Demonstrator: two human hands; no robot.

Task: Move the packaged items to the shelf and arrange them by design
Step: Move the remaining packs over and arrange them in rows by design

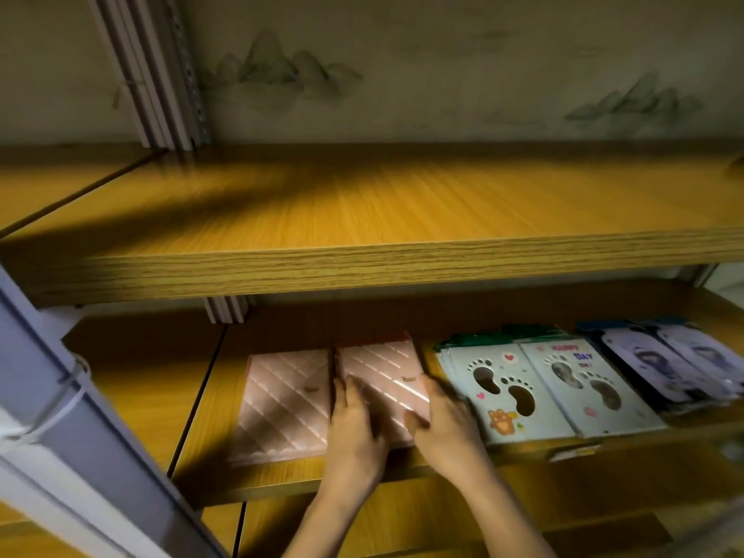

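Two pink quilted packages lie side by side on the middle shelf (pixel 201 436). The left pink package (pixel 282 404) lies free. On the right pink package (pixel 382 372) both hands rest: my left hand (pixel 354 428) lies on its near left part with fingers laid flat, and my right hand (pixel 447 424) grips its near right corner, thumb on top. To the right lie white footprint-design packs (pixel 499 388), a second footprint pack (pixel 583 384) reading "HAPPY DAY", and purple character-design packs (pixel 676 364).
A wide wooden upper shelf (pixel 382 219) overhangs the middle one, bare on top. A grey metal upright (pixel 52 388) with a cable tie slants down at the left. Another upright (pixel 157 74) stands at the back. A lower shelf board (pixel 443 517) shows beneath my forearms.
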